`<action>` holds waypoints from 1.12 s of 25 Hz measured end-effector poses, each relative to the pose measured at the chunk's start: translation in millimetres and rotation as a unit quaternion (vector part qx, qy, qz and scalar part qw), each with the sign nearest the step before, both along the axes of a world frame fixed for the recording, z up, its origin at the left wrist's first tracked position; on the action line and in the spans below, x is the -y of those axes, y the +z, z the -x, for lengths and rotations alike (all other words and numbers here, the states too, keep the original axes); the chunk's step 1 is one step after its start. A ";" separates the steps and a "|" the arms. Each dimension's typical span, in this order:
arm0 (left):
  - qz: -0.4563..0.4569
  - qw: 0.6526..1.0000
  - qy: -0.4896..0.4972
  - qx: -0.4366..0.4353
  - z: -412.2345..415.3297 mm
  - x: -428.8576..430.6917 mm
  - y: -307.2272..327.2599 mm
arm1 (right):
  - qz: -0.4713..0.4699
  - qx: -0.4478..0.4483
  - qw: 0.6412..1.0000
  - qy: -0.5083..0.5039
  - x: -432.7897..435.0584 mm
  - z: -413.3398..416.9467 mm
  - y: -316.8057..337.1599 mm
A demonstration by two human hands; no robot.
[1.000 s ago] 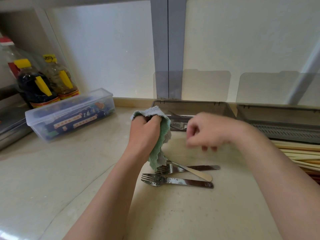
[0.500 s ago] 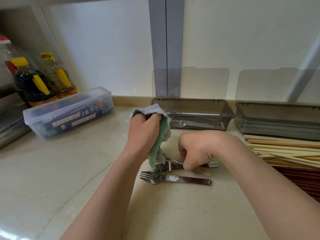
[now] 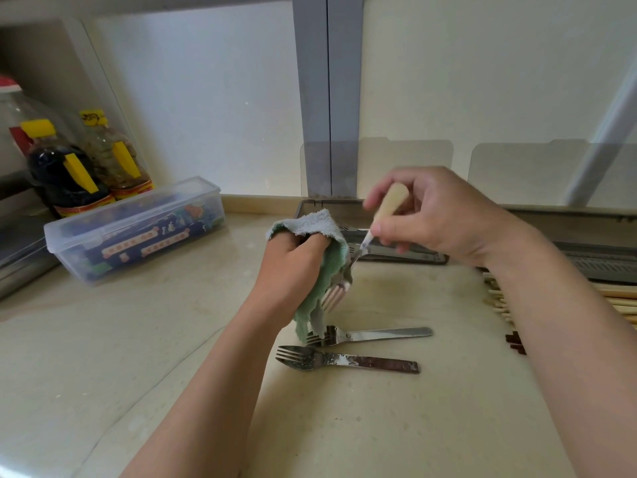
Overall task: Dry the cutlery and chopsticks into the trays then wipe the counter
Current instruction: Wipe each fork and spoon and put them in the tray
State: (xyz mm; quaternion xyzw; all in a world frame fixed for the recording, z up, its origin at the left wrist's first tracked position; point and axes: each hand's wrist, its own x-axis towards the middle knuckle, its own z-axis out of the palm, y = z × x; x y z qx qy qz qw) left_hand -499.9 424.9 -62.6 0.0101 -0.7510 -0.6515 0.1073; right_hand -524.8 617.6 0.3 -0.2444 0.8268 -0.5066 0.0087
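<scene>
My left hand (image 3: 291, 267) grips a green and grey cloth (image 3: 319, 232) above the counter. My right hand (image 3: 437, 215) holds a fork with a cream handle (image 3: 389, 203), tines pointing down against the cloth. Two steel forks lie on the counter below: one (image 3: 372, 334) partly under the cloth's hanging end, the other (image 3: 348, 360) nearer me. Behind the hands stands a dark cutlery tray (image 3: 410, 258) with cutlery inside. A second dark tray (image 3: 599, 263) sits at the right, with a pile of chopsticks (image 3: 620, 298) in front of it.
A clear lidded plastic box (image 3: 134, 229) stands at the back left, with two sauce bottles (image 3: 65, 174) behind it. A metal edge (image 3: 20, 270) shows at the far left. The pale stone counter (image 3: 138, 339) stretches toward me.
My right hand dropped to the counter, picked up the cream-handled fork and lifted it against the cloth. Two forks stay on the counter. The left hand stayed in place.
</scene>
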 end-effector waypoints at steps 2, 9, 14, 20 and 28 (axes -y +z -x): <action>-0.014 1.000 -0.021 -0.009 -0.6 -0.4 0.3 | 0.134 0.029 0.991 0.011 4.7 1.9 -3.3; -0.101 0.995 -0.017 -0.022 -4.2 -3.1 9.5 | 0.051 0.080 0.995 0.026 35.3 -1.4 -27.0; -0.086 0.995 -0.012 -0.044 -0.7 -0.8 3.8 | 0.038 0.075 0.996 0.032 45.7 -6.7 -27.8; -0.139 0.985 0.083 -0.056 3.7 2.6 6.0 | -0.283 0.188 0.935 0.100 37.1 -10.0 -24.0; -0.181 0.977 0.096 -0.060 7.2 2.6 4.8 | -0.234 0.199 0.944 0.119 55.4 -16.9 -38.2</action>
